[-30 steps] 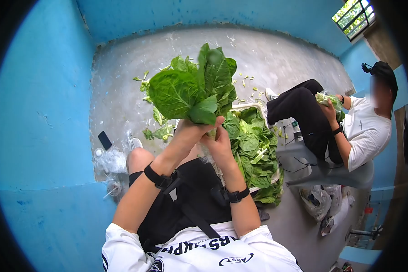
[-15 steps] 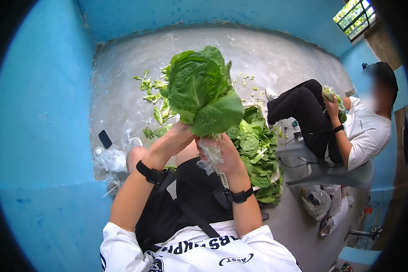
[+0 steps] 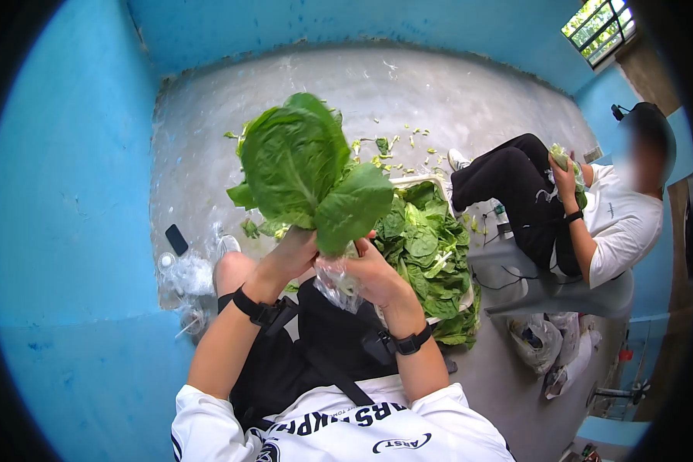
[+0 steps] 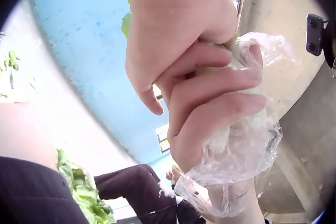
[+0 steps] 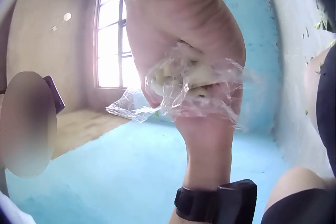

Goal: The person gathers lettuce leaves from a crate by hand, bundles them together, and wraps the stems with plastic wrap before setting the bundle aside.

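Note:
A bunch of leafy greens (image 3: pixel 296 165) stands upright in front of me, its broad leaves spread above both hands. My left hand (image 3: pixel 291 254) grips it from the left, just under the leaves. From the right, my right hand (image 3: pixel 379 276) holds the stems lower down. Clear plastic film (image 3: pixel 337 285) is crumpled around the stem end and hangs below the fingers. The film (image 4: pixel 241 150) shows loose and wrinkled in the left wrist view. Pale cut stem ends (image 5: pixel 173 79) show through it in the right wrist view, beneath the right hand's palm.
A white crate (image 3: pixel 439 182) heaped with loose greens (image 3: pixel 423 246) stands right of my knees. Leaf scraps (image 3: pixel 393 162) litter the floor ahead. Plastic film (image 3: pixel 191 273) and a phone (image 3: pixel 177 239) lie at left. Another seated person (image 3: pixel 624 208) holds greens at right, near plastic bags (image 3: pixel 539 343).
The bunch has come lower, swung right, then back left, and turned in my hands. The film around its stems, barely visible a second ago, now shows under my fingers.

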Demonstrator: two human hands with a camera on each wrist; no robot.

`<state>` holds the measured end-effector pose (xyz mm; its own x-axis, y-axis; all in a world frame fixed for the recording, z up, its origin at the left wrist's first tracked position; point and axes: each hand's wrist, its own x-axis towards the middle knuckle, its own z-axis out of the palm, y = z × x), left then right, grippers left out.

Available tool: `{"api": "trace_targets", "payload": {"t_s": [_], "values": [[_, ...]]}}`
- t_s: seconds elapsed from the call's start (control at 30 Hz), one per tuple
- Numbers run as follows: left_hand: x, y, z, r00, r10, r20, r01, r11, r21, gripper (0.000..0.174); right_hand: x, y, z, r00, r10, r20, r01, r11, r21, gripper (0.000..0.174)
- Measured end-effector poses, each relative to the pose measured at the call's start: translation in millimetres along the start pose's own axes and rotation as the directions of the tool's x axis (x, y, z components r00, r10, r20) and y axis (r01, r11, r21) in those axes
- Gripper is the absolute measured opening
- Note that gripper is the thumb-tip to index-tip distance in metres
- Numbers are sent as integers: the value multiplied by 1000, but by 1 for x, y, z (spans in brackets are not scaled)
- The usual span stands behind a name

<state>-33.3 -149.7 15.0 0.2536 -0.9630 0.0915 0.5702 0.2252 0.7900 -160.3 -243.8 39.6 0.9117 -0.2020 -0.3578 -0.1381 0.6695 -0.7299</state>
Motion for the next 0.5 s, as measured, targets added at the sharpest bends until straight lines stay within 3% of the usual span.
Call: {"api": "trace_targets", "payload": {"t_s": [0.1, 0.23, 0.33, 0.4, 0.43, 0.5], "values": [[-2, 4, 2, 995, 58, -79, -51, 996, 79, 47, 4, -9, 8, 998, 44, -35, -51, 969, -240, 61], [-8, 10, 11, 987, 19, -158, 9, 984, 177, 44, 5, -10, 12, 996, 76, -42, -84, 963, -257, 62], [-8, -1, 5, 973, 45, -225, -27, 996, 82, 42, 6, -9, 14, 997, 52, -64, -72, 924, -376, 63], [-9, -5, 0, 974, 28, -227, -22, 999, 27, 41, 10, 0, 10, 973, -158, -166, 59, 872, -487, 61], [-9, -7, -3, 974, 11, -227, -17, 999, -27, 39, 12, 5, 9, 973, -157, -167, 57, 871, -488, 61], [-5, -19, -8, 964, 20, -266, -44, 996, -84, 37, 14, 13, 6, 924, -328, -198, 183, 831, -525, 66]]}}
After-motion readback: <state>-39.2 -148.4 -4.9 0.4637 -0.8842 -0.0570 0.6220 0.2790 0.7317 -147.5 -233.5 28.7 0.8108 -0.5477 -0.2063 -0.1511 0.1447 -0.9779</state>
